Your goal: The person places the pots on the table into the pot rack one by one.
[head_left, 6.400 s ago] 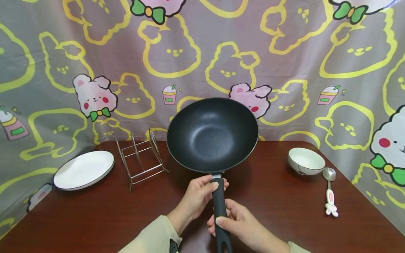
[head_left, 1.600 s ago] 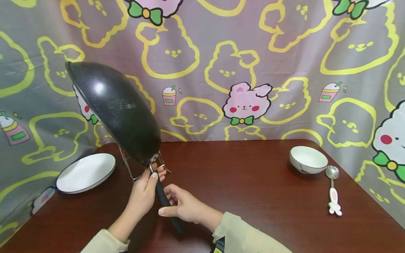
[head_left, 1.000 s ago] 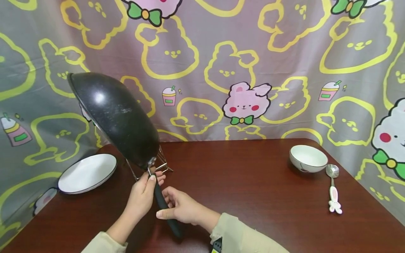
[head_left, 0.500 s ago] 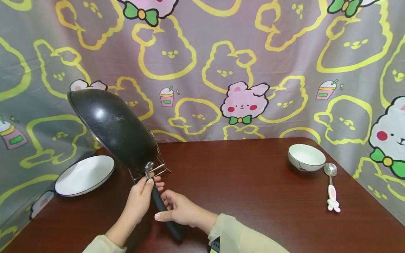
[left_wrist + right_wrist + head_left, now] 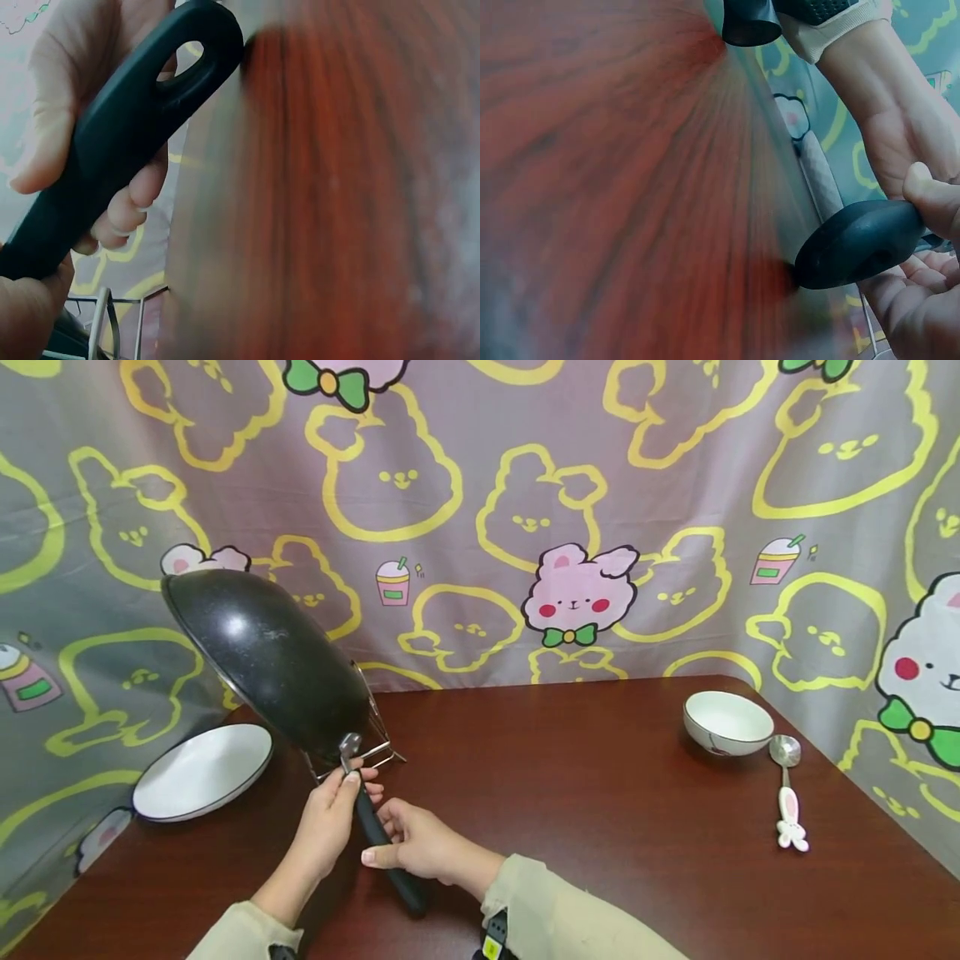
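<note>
A black wok [image 5: 266,647] leans to the upper left with its dark, scuffed outside toward the head camera. Its lower part is at the wire rack [image 5: 381,745], partly hiding it; whether the wok's weight rests on the rack, I cannot tell. My left hand [image 5: 326,818] grips the black handle [image 5: 375,827] close to its metal neck. Lower down, my right hand [image 5: 427,843] holds the same handle between thumb and fingers. The handle's end with its hanging hole [image 5: 184,64] shows in the left wrist view, above the brown table.
A white dark-rimmed plate [image 5: 202,772] lies left of the rack. On the right stand a white bowl [image 5: 727,723] and a spoon [image 5: 787,806] with a rabbit-shaped handle. A patterned curtain [image 5: 465,485] hangs behind the brown table [image 5: 570,793].
The wok moved from mid-table to the left and turned its outside to the camera. It then came down to the rack, staying nearly still over the last half second. Both hands kept holding.
</note>
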`<state>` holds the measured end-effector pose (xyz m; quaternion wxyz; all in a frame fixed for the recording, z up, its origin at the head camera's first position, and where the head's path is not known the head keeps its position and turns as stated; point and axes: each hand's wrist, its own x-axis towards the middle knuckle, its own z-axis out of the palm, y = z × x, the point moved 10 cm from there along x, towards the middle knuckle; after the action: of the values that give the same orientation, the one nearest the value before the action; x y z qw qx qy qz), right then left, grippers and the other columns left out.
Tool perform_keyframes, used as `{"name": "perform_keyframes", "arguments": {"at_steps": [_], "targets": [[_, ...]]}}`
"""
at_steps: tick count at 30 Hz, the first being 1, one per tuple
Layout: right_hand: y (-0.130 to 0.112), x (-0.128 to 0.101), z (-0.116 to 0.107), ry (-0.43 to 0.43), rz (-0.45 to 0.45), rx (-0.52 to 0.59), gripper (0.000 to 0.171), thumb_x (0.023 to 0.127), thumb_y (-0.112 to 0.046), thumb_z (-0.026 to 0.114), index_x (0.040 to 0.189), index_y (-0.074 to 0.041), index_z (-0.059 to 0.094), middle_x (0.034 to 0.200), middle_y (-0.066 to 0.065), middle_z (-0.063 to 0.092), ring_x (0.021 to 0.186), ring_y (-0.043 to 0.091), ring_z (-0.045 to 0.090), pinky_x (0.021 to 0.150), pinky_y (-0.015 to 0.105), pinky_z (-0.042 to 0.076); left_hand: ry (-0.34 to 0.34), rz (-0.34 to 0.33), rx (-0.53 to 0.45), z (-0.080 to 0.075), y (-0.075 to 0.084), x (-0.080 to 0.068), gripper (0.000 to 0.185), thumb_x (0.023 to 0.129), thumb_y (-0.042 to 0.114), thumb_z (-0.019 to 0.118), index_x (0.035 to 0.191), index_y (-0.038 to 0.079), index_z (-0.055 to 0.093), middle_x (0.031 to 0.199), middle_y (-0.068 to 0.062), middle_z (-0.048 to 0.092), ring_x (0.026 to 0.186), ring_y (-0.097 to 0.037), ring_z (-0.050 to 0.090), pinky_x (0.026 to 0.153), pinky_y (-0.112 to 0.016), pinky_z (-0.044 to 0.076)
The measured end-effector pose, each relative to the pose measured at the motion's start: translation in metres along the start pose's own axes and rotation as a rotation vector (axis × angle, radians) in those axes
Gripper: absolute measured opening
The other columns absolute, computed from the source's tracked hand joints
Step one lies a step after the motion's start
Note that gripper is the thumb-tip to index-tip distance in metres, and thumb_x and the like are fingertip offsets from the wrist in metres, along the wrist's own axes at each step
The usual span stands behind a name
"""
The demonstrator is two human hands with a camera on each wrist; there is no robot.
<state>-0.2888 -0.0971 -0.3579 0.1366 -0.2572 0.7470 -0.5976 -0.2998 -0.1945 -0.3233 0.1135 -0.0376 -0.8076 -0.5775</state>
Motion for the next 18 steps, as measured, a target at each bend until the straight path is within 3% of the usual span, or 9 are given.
{"name": "perform_keyframes", "arguments": {"at_steps": [8,14,18], "targets": [[0.0014,0.0046,0.0040,0.018,0.034,0.008,0.026,0.077,-0.006,0.072,0.096,-0.005,0.054,0.078,-0.001,0.059,0.061,0.006,0.051,0.055,0.020,0.042,-0.076,0.008,-0.073,-0.0022,-0.0031,0.0062,0.038,0.101,0.010,0.030,0.133,-0.008,0.036,0.122,-0.028,0.052,0.088,-0.003,0.062,0.081,-0.014,0.047],[0.0050,0.0043,0.0088,0.045,0.063,0.094,0.024,0.077,-0.001,0.071,0.094,-0.003,0.053,0.078,0.001,0.059,0.062,0.009,0.051,0.055,0.021,0.041,-0.111,-0.018,-0.097,-0.0014,-0.0061,0.0046,0.039,0.101,0.012,0.029,0.136,-0.007,0.033,0.124,-0.025,0.050,0.094,-0.005,0.061,0.084,-0.016,0.047],[0.0054,0.0019,0.0070,0.070,0.067,0.110,0.023,0.079,-0.002,0.070,0.095,-0.002,0.054,0.080,0.003,0.060,0.064,0.010,0.052,0.056,0.022,0.041,-0.099,-0.047,-0.069,-0.0024,-0.0061,0.0036,0.041,0.101,0.016,0.032,0.136,-0.006,0.034,0.126,-0.026,0.050,0.102,-0.014,0.061,0.090,-0.026,0.048]]}}
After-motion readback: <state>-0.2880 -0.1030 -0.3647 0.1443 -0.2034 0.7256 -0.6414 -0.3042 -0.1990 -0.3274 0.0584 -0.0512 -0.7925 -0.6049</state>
